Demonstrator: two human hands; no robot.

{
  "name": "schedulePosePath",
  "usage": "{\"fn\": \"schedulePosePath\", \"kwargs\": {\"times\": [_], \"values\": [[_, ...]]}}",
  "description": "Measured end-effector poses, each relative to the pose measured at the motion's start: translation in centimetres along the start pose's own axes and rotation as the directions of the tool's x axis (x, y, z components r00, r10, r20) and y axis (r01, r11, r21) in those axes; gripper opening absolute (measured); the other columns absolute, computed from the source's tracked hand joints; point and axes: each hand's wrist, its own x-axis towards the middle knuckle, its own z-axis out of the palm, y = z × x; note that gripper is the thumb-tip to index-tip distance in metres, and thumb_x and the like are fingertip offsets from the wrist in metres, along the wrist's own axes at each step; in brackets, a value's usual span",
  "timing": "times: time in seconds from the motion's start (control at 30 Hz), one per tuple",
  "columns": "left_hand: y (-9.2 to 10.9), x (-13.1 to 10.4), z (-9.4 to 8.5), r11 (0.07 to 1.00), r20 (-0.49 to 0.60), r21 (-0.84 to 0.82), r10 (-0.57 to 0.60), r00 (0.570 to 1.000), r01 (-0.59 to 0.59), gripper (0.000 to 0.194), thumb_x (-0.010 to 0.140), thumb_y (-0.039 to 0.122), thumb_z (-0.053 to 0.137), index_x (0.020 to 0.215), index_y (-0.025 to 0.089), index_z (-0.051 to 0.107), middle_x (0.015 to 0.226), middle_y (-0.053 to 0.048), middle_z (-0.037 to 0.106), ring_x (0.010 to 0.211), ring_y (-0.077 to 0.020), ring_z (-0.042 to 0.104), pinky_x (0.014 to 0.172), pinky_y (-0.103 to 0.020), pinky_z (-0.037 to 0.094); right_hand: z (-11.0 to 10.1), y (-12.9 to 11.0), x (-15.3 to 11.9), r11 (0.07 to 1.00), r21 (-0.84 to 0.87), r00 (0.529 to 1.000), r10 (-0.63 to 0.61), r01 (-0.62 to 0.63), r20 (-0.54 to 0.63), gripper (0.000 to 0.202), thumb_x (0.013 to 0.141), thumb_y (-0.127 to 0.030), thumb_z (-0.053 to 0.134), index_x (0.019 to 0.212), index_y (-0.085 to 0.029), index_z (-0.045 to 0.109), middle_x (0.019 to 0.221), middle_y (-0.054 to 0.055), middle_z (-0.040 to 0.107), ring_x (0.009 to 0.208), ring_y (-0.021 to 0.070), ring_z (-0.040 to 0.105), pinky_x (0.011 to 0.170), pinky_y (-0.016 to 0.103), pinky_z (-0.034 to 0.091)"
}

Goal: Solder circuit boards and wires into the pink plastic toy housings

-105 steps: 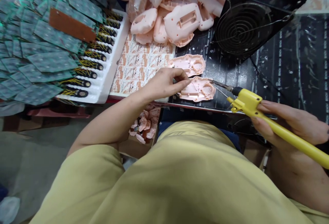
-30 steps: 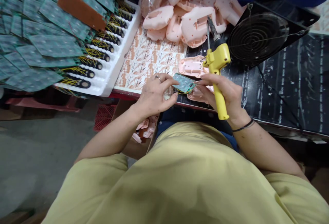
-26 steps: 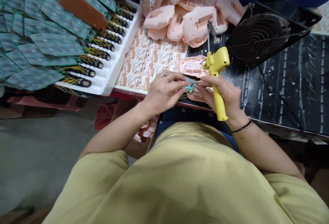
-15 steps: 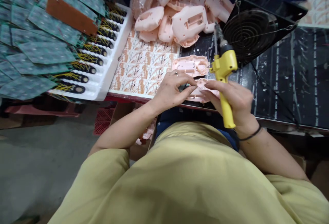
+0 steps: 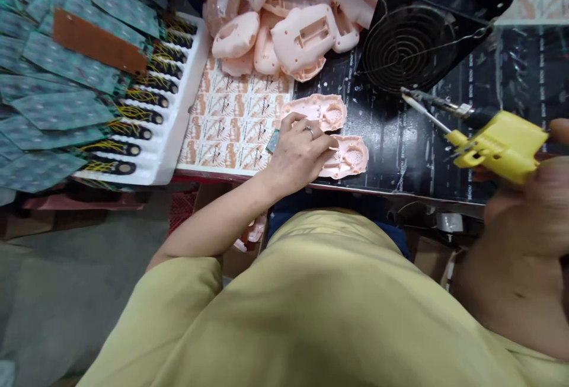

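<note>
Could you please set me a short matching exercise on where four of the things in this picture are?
Things:
1. yellow soldering tool
2. black fan
3. white tray
4. pink shell

Places:
A. at the left, filled with wired green boards
B. under the fingers of the left hand
C. in the right hand, lifted off the table
D. at the far side of the table, right of the pile of pink shells

Pairs: 1-C, 2-D, 3-A, 4-B
</note>
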Motion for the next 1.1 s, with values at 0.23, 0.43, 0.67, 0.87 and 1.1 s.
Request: {"fn": "schedulePosePath", "kwargs": {"times": [0.23, 0.43, 0.67, 0.87, 1.1], "values": [[0.0, -0.2, -0.1, 0.986, 0.021, 0.145, 0.079, 0.997, -0.081, 0.024, 0.099, 0.023, 0.046, 0.087, 0.017, 0.066, 0.084, -0.008, 0.067, 0.088, -0.0237, 0.061, 0.086, -0.041, 0.044, -0.6, 3.8, -0.7, 0.828, 0.344, 0.896, 0.387, -0.442, 0.220, 0.034, 0.081, -0.057, 0.061, 0.077, -0.028, 0.079, 0.061, 0.000, 0.061, 0.048, 0.0145, 0.057, 0.039, 0.028, 0.039], [0.0, -0.3, 0.2, 0.980, 0.039, 0.167, 0.104, 0.994, -0.109, 0.026, 0.101, 0.024, 0.044, 0.090, 0.015, 0.066, 0.083, -0.010, 0.067, 0.082, -0.0237, 0.061, 0.078, -0.037, 0.045, -0.4, 1.5, -2.1, 0.978, 0.170, 0.963, 0.072, -0.119, 0.261, 0.027, 0.074, -0.041, 0.082, 0.095, -0.025, 0.080, 0.075, 0.006, 0.073, 0.053, 0.0147, 0.063, 0.047, 0.026, 0.050], [0.0, -0.4, 0.4, 0.953, 0.042, 0.257, 0.158, 0.987, -0.164, 0.027, 0.102, 0.023, 0.042, 0.089, 0.016, 0.065, 0.082, -0.009, 0.067, 0.079, -0.0225, 0.060, 0.074, -0.035, 0.043, -1.0, 1.0, -1.8, 0.965, 0.188, 0.769, -0.258, 0.181, 0.585, 0.045, 0.069, -0.022, 0.087, 0.111, -0.029, 0.073, 0.081, 0.007, 0.076, 0.063, 0.0230, 0.072, 0.051, 0.029, 0.059], [-0.2, -0.5, 0.7, 0.937, -0.013, 0.293, 0.205, 0.979, -0.192, 0.024, 0.101, 0.021, 0.045, 0.086, 0.015, 0.063, 0.079, -0.007, 0.066, 0.075, -0.0208, 0.060, 0.071, -0.033, 0.043, 0.1, 1.7, -1.1, 0.919, 0.367, 0.705, -0.356, 0.145, 0.613, 0.040, 0.066, -0.011, 0.088, 0.100, -0.023, 0.071, 0.074, 0.006, 0.072, 0.063, 0.0191, 0.069, 0.057, 0.029, 0.060], [-0.1, -0.5, 0.4, 0.948, -0.017, 0.251, 0.207, 0.978, -0.196, 0.023, 0.101, 0.020, 0.045, 0.086, 0.014, 0.062, 0.079, -0.006, 0.065, 0.075, -0.0190, 0.060, 0.071, -0.030, 0.045, 0.7, 1.3, 0.0, 0.914, 0.394, 0.637, -0.360, 0.095, 0.682, 0.027, 0.073, -0.013, 0.084, 0.093, -0.022, 0.070, 0.071, 0.000, 0.068, 0.064, 0.0151, 0.067, 0.056, 0.028, 0.057]]}}
